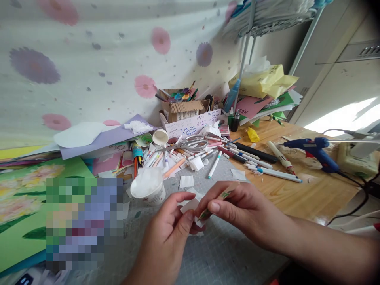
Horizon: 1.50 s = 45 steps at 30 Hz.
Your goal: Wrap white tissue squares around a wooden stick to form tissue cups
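Note:
Over the grey cutting mat [225, 253], my left hand [170, 229] pinches a small piece of white paper [191, 204] between thumb and fingers. My right hand [246, 209] grips a flat tan strip with green marks [225, 194], possibly a wooden stick. The strip's lower end, with green on it, meets the white paper at my left fingertips. My fingers partly hide both pieces. Just beyond my left hand stands a paper cup [151, 196] filled with white pieces. Small white paper squares [187, 181] lie on the mat behind my hands.
Scissors [192, 143] rest on a heap of markers [215, 164]. A blue glue gun [314, 150] with its cord lies on the wooden tabletop [320, 194] at right. Behind stands a cardboard box [185, 109] of art supplies. A green flower painting [26, 202] lies at left.

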Tool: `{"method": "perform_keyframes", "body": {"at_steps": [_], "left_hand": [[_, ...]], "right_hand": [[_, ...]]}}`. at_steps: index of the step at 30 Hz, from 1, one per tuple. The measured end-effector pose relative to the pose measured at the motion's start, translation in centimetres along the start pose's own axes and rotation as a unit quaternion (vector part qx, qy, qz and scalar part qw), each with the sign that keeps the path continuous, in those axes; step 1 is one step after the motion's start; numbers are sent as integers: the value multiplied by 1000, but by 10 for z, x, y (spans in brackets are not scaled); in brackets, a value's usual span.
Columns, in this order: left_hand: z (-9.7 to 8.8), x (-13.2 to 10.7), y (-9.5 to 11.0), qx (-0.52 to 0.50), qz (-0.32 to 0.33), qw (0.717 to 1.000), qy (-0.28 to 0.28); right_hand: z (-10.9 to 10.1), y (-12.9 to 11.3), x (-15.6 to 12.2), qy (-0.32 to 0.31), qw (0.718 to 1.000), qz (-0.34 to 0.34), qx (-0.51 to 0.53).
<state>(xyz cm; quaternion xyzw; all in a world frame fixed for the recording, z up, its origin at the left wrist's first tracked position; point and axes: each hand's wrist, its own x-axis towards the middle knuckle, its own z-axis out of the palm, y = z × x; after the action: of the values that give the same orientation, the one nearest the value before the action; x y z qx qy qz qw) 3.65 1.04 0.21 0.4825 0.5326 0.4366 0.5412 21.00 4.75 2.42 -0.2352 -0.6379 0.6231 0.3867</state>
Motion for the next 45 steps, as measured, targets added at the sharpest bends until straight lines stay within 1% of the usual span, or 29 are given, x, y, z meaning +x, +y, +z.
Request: {"method": "perform_keyframes", "body": {"at_steps": [3,5,7,9,12,16,19,22,25,27,29,30,31,32,34,35,36,37,38,42,45], "left_hand": [[-1,1,0,2,-11,1000,11],[-2,1,1,1,-12,1000,10],[-2,1,3,0,-13,1000,8],[-1,1,4,0,-14,1000,10],[0,0,5,-5,-13,1000,18],[0,-1,4,-25,-9,1000,8],[2,-1,3,-50,-11,999,-4],[6,0,5,-59,-18,998,0],[8,0,8,-63,-28,998,4],[8,0,9,-65,-29,997,11],[7,0,8,-73,-28,997,17],[6,0,7,-82,-28,996,17],[5,0,5,-92,-30,995,16],[5,1,4,-105,-35,994,12],[3,1,1,-137,-50,989,6],[3,1,0,-158,-60,986,4],[2,0,-1,-181,-69,981,2],[2,0,-2,-206,-78,975,-1],[1,-1,-2,-229,-83,970,-7],[3,-3,0,-293,-95,951,-33],[5,-2,2,-336,-109,935,-22]], "right_hand": [[1,-2,-1,-25,997,-25,-68],[2,-3,-2,-29,992,-43,-117],[2,-2,-2,-24,988,-50,-142],[3,-1,-2,-16,989,-46,-141],[2,0,-2,-3,995,-28,-98],[0,2,-2,20,998,3,-54],[-2,3,-6,33,998,8,-57],[-4,1,-10,46,996,0,-73],[-15,-6,-12,67,990,-16,-123],[-28,-10,-12,89,976,-38,-197],[-45,-11,-11,111,951,-54,-284],[-53,-10,-10,120,936,-50,-328],[-61,-9,-9,116,920,-37,-373],[-67,-7,-8,101,903,-22,-418],[-73,-3,-7,34,872,5,-489],[-73,-2,-7,5,861,9,-509],[-71,-2,-7,-15,857,6,-516],[-67,-3,-7,-22,860,-7,-510],[-61,-6,-7,-20,871,-25,-491],[-36,-16,-12,22,933,-111,-342],[-20,-19,-15,38,957,-138,-251]]}}
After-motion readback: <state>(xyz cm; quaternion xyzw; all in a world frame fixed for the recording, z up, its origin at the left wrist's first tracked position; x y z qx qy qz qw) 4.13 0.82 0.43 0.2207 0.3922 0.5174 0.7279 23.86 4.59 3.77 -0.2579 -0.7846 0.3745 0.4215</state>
